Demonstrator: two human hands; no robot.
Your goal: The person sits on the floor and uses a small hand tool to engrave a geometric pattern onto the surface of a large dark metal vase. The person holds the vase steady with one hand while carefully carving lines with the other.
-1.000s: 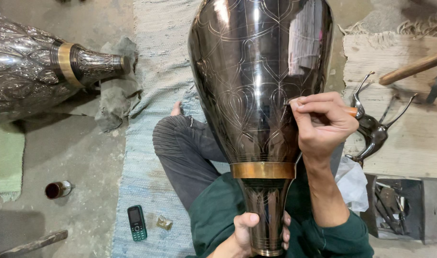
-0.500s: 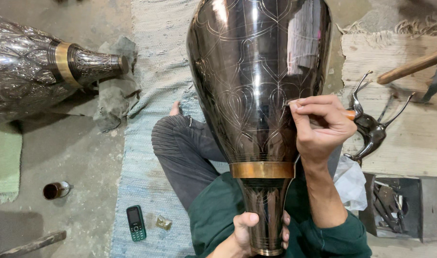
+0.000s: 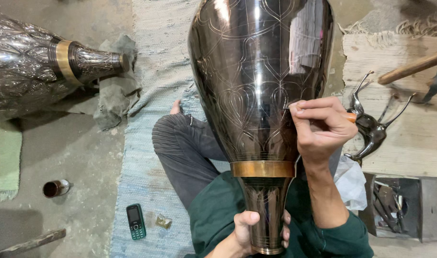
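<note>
Your left hand (image 3: 249, 234) grips the engraved metal vase (image 3: 261, 95) at its narrow neck; your right hand (image 3: 323, 126) pinches a wooden-handled tool (image 3: 351, 116) against it. Right of the vase, an open box (image 3: 431, 210) holds tools.

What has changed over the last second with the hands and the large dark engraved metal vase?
Almost nothing. The right hand keeps its small tool against the large dark engraved metal vase, in the same spot. The left hand still grips the vase's narrow neck below the brass band. The mobile phone on the rug and the second vase lie unmoved.

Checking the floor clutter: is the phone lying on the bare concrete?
No, the phone lies on the blue mat, near its edge.
</note>
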